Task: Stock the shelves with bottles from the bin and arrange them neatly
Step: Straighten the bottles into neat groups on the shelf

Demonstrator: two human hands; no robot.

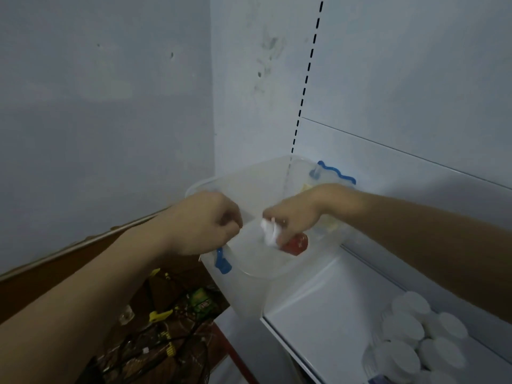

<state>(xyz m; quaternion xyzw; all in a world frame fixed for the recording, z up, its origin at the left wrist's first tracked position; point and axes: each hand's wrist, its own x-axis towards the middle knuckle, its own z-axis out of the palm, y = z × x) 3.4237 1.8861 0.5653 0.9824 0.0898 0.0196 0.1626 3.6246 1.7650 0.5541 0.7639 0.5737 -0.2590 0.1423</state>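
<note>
Basically left hand (pixel 206 223) clamps bin (pixel 249 284) rim, steadying it on shelf (pixel 318 306) edge so right hand (pixel 291 217) can pinch bottle (pixel 293 243) inside

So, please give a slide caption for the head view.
Left hand grips clear bin; right hand lifts a red-labelled bottle.

Two pale blue-grey walls (pixel 105 106) meet in a corner left of centre, the paint patchy and marked with dark smudges (pixel 270 48). A slotted upright strip (pixel 307 76) runs down the right-hand wall panel. Low on the left, a brown board with a pale edge (pixel 55 261) slants along the wall. Beneath it lies a dim clutter of cables and yellow and green packets (pixel 171 322). Light is soft and even.
</note>
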